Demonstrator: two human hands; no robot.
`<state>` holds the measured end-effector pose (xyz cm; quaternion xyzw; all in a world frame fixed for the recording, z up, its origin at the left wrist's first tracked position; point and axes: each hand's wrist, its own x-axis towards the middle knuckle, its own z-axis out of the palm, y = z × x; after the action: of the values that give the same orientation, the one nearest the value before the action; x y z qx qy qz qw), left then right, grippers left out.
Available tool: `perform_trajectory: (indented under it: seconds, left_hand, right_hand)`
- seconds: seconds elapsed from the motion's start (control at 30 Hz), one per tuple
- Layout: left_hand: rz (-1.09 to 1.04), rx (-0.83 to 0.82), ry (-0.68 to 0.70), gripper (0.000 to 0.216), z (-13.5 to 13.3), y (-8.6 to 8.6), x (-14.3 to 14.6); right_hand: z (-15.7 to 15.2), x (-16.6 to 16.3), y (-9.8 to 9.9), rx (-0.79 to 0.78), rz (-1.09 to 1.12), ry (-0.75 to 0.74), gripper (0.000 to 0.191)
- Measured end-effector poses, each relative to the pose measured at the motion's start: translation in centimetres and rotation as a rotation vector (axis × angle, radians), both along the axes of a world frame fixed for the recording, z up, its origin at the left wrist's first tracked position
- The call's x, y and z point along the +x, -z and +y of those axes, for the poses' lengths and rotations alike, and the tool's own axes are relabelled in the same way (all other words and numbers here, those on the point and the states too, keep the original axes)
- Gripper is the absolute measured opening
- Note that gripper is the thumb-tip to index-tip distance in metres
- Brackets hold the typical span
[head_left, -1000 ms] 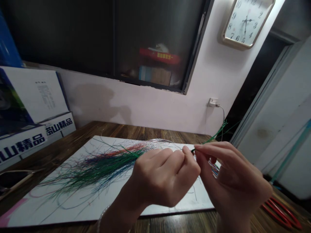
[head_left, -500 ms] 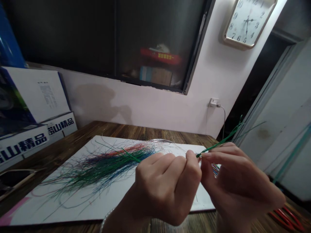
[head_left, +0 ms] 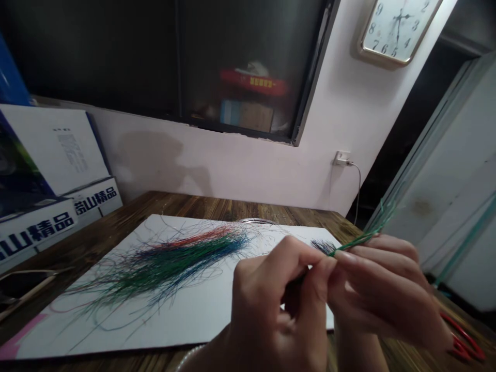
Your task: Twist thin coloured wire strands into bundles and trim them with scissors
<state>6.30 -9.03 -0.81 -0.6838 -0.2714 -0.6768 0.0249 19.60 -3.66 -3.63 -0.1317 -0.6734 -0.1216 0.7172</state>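
My left hand (head_left: 279, 299) is closed, with thumb and forefinger pinched at the lower end of a small bundle of green wires (head_left: 362, 238). Against it, my right hand (head_left: 383, 284) pinches the same bundle between thumb and fingers. The wires' loose ends fan out up and to the right, somewhat blurred. What lies between the fingertips is hidden. Left of my hands, a loose heap of thin wires (head_left: 170, 268) in green, blue and red lies on a white board (head_left: 194, 320). A smaller cluster of dark wires (head_left: 322, 246) shows just behind my fingers.
The board rests on a brown wooden table (head_left: 240, 205). Red-handled tool grips (head_left: 463, 341) lie at the right. Printed boxes (head_left: 58, 217) are stacked at the left, near a dark object with a pale rim (head_left: 27, 289). A plugged-in charger (head_left: 341, 159) sits on the wall.
My left hand has turned, its forefinger and thumb now pinching in view. The green bundle and my right hand have shifted slightly right. The camera view has tilted a little.
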Motion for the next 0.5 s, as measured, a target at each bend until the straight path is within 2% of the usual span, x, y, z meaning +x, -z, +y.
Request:
perform_trajectory:
  seconds: [0.07,0.13,0.2,0.27,0.4,0.5]
  left_hand:
    - [0.009,0.011,-0.024,0.017,0.4,0.1,-0.1]
    - [0.125,0.154,-0.15,0.011,0.8,0.4,-0.7]
    - [0.245,0.288,-0.334,0.007,1.1,0.6,-1.4]
    - [0.312,0.393,-0.416,0.011,1.4,0.7,-2.0]
    - [0.349,0.493,-0.451,0.014,1.6,0.6,-2.5]
    - [0.375,0.483,-0.458,0.012,1.8,0.3,-2.6]
  right_hand:
    - [-0.1,-0.8,-0.7,0.169,0.004,0.078,0.042]
    - [-0.3,-1.9,-1.3,0.153,0.066,0.011,0.035]
    - [-0.5,-2.8,-1.8,0.056,0.172,-0.184,0.02]
    - [-0.7,-3.2,-2.2,-0.075,0.224,-0.386,0.01]
    - [-1.2,-2.9,-2.8,-0.442,0.146,-0.688,0.011]
    - [-1.3,-2.4,-3.0,-0.571,0.051,-0.802,0.015]
